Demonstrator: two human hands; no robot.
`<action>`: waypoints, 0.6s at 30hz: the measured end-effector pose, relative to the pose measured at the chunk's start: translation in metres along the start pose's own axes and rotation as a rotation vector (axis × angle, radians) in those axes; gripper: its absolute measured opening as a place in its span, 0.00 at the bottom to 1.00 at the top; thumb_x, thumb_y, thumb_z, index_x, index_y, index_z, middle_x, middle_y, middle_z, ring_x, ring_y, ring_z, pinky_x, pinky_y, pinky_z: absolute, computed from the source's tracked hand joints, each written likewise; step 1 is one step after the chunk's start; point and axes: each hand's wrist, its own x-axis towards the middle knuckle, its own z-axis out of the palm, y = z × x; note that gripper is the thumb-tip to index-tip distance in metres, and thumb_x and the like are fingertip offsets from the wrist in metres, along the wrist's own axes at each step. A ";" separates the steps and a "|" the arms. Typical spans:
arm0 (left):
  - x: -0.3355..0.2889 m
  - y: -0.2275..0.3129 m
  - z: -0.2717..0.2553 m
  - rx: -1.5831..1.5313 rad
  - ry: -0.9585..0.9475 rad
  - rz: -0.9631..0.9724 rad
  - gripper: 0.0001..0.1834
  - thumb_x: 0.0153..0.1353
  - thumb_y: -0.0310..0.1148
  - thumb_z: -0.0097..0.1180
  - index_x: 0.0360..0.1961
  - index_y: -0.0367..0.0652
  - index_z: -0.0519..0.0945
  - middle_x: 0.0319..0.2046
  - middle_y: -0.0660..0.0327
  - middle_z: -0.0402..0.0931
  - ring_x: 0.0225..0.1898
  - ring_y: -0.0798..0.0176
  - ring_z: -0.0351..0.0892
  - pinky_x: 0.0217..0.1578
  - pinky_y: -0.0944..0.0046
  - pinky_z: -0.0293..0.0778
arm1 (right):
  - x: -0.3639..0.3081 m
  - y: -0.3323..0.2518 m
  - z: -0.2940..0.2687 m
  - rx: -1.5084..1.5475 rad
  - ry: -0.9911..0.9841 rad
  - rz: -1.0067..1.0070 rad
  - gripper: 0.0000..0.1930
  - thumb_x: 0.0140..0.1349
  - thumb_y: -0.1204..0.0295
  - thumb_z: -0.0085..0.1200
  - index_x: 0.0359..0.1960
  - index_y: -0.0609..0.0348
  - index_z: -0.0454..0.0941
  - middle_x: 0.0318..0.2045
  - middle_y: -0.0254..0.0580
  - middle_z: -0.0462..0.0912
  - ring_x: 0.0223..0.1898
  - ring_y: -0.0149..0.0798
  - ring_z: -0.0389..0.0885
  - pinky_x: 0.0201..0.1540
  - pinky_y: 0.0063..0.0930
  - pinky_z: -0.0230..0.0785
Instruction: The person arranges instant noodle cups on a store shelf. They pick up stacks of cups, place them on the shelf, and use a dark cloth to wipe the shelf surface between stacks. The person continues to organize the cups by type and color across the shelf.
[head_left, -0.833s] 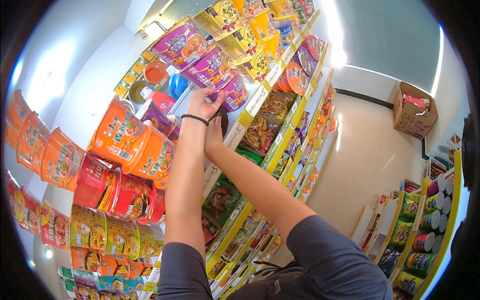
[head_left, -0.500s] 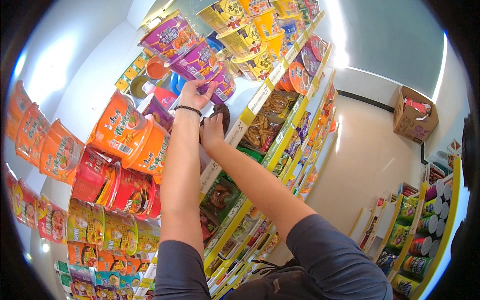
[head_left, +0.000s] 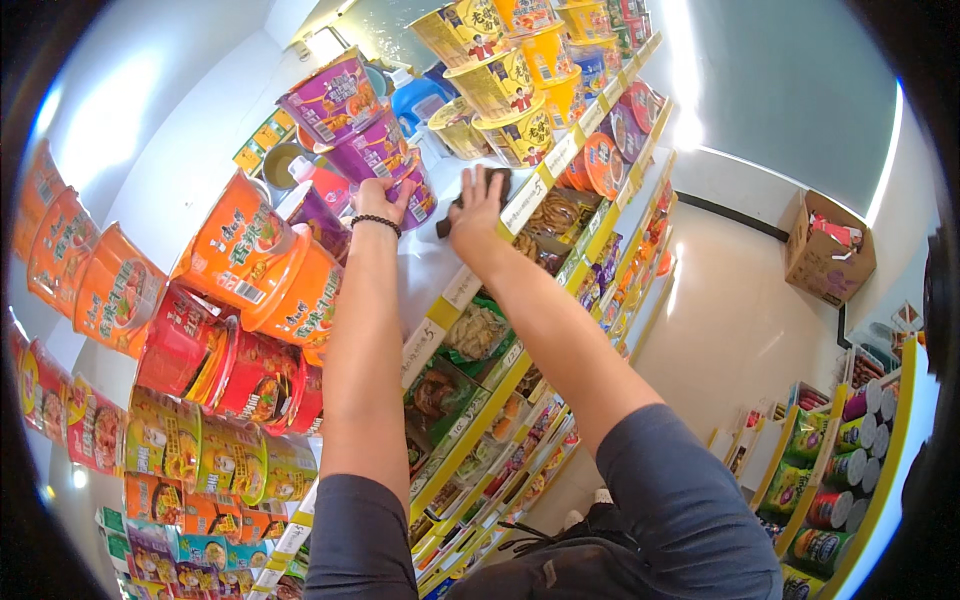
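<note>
My left hand (head_left: 385, 205), a dark bead bracelet at its wrist, has its fingers closed against the lowest purple instant noodle cup (head_left: 421, 200). Two more purple cups (head_left: 368, 150) lean in a slanted stack on that one. My right hand (head_left: 476, 212) presses a dark brown cloth (head_left: 497, 184) onto the white shelf top (head_left: 425, 262), just behind the yellow front edge. Part of the cloth is hidden under the palm and fingers. Yellow noodle cups (head_left: 513, 137) stand just beyond the cloth.
Orange noodle cups (head_left: 232, 240) and red ones (head_left: 265, 380) crowd the left side. Behind the purple stack are a pink bottle (head_left: 322, 185) and a blue container (head_left: 418, 100). Packaged snacks fill the lower shelves (head_left: 480, 330). A cardboard box (head_left: 830, 245) sits on the floor at the right.
The purple stack has shifted left and leans away from the yellow cups, with my left hand on it. My right hand has carried the cloth forward and right along the shelf.
</note>
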 end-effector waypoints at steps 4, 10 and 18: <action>0.016 -0.010 -0.008 -0.056 0.007 -0.083 0.20 0.49 0.12 0.43 0.45 0.34 0.62 0.42 0.49 0.61 0.40 0.47 0.68 0.35 0.47 0.81 | 0.026 0.007 0.009 0.187 -0.080 0.197 0.31 0.59 0.52 0.46 0.65 0.35 0.57 0.68 0.57 0.40 0.68 0.64 0.37 0.61 0.69 0.25; 0.024 -0.012 -0.025 -0.063 0.017 -0.083 0.13 0.55 0.16 0.39 0.43 0.29 0.65 0.41 0.47 0.64 0.44 0.44 0.67 0.41 0.51 0.80 | 0.033 0.004 0.005 0.206 -0.120 0.138 0.32 0.56 0.53 0.50 0.63 0.42 0.61 0.66 0.60 0.49 0.67 0.65 0.42 0.62 0.65 0.31; 0.000 -0.021 -0.004 -0.049 0.121 -0.058 0.15 0.55 0.16 0.39 0.45 0.32 0.65 0.44 0.50 0.67 0.46 0.47 0.69 0.44 0.46 0.78 | 0.039 0.015 0.015 0.251 -0.018 0.076 0.24 0.57 0.58 0.47 0.57 0.44 0.70 0.63 0.59 0.58 0.65 0.64 0.49 0.61 0.61 0.37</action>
